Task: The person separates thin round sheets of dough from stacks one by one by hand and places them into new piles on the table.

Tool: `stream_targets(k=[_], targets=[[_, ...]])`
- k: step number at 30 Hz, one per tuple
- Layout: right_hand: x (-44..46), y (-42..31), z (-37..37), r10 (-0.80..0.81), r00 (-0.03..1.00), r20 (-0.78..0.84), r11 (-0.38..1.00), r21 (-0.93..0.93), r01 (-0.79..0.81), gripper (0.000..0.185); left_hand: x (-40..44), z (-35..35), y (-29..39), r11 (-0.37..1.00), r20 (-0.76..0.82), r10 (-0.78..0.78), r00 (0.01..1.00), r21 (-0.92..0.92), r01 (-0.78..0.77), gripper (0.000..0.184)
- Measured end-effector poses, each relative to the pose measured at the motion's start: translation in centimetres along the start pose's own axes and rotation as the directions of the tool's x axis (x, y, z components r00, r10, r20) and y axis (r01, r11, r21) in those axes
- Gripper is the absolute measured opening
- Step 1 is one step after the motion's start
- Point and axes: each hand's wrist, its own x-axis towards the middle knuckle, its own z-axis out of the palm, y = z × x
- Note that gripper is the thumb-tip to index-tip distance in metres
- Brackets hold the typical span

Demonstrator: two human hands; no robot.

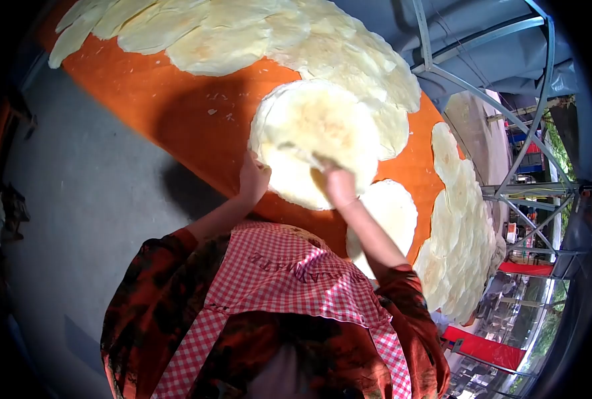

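Note:
A thick stack of round, pale flatbreads (322, 113) lies on the orange cloth, its top lightly browned. My left hand (254, 178) is at the near left edge of the stack, fingers curled around the rim. Over the lower middle of the stack, my right hand (339, 186) is closed around a small utensil (302, 153) with a thin pale shaft. Motion blur and glare hide the utensil's exact kind; its dark end or shadow shows on the top flatbread. Close by my right forearm lies another flatbread (392, 216), partly covered by the arm.
Overlapping flatbreads (236, 36) cover the far side of the orange cloth (196, 126), and more flatbreads (459, 233) line its right side. White flakes dot the cloth. Grey floor (96, 199) lies to the left. A metal frame (509, 120) stands at the right.

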Motion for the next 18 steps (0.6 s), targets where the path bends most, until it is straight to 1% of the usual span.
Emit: stream_targets(k=[1, 2, 4, 5, 7, 8, 9, 11, 12, 13, 14, 16, 17, 18], targets=[[-1.0, -0.2, 2.3, 0.022, 0.997, 0.078, 0.999, 0.033, -0.025, 0.03, 0.0, -0.2, 0.1, 1.0, 0.043, -0.019, 0.999, -0.014, 0.02, 0.032], [-1.0, -0.2, 2.4, 0.075, 0.993, 0.091, 0.993, 0.081, -0.083, 0.031, 0.0, -0.4, 0.2, 0.999, 0.088, -0.037, 0.995, -0.026, 0.039, 0.029], [0.2, -0.2, 1.3, 0.178, 0.976, 0.121, 0.965, 0.174, -0.198, 0.033, 0.7, -0.2, -0.2, 0.997, 0.124, -0.05, 0.991, -0.058, 0.057, 0.024], [0.3, 0.2, -0.5, 0.136, 0.99, 0.047, 0.983, 0.122, -0.141, 0.032, 0.5, -0.1, -0.5, 0.995, 0.153, -0.062, 0.986, -0.072, 0.074, 0.023], [0.6, 1.6, -2.2, 0.103, 0.993, 0.053, 0.995, 0.003, -0.104, 0.028, 0.5, -0.6, 0.7, 0.997, 0.228, -0.072, 0.971, -0.017, 0.078, 0.021], [0.1, 0.8, -3.0, 0.086, 0.996, -0.02, 0.996, -0.013, -0.086, 0.027, 0.8, -1.0, 1.4, 0.997, 0.257, -0.077, 0.963, 0.009, 0.078, 0.022], [-0.3, -1.0, -3.1, 0.054, 0.989, -0.138, 0.995, 0.095, -0.041, 0.028, 1.1, -1.2, 2.0, 0.996, 0.264, -0.092, 0.96, 0.006, 0.094, 0.022], [-3.0, -1.5, 1.0, -0.043, 0.987, -0.152, 0.995, 0.087, 0.057, 0.031, 0.9, -1.0, 2.7, 0.992, 0.292, -0.123, 0.949, 0.0, 0.129, 0.021], [-3.8, -1.8, 2.1, -0.015, 0.997, -0.074, 0.983, 0.181, 0.028, 0.03, 1.0, -0.5, 2.2, 0.993, 0.272, -0.091, 0.958, -0.052, 0.109, 0.019], [-4.3, -2.3, 3.2, -0.01, 1.0, 0.001, 0.991, 0.134, 0.01, 0.044, 1.1, 0.2, 1.6, 0.991, 0.247, -0.06, 0.967, -0.101, 0.088, 0.017], [-5.1, -2.9, 4.1, 0.038, 0.999, 0.017, 0.991, 0.127, -0.04, 0.052, 1.3, 0.7, 0.9, 0.987, 0.218, -0.031, 0.976, -0.148, 0.064, 0.016], [-5.5, -4.3, 4.3, 0.109, 0.993, 0.049, 0.984, 0.139, -0.115, 0.066, 0.9, -0.5, 2.9, 0.901, 0.339, -0.199, 0.919, -0.306, 0.308, 0.016], [-5.6, -4.8, 4.1, 0.132, 0.989, 0.062, 0.978, 0.154, -0.14, 0.073, 0.7, -0.9, 4.0, 0.827, 0.411, -0.266, 0.872, -0.367, 0.426, 0.017], [-5.4, -5.0, 4.0, 0.154, 0.985, 0.072, 0.972, 0.166, -0.164, 0.08, 0.9, -0.7, 4.5, 0.725, 0.455, -0.311, 0.834, -0.454, 0.518, 0.018]])
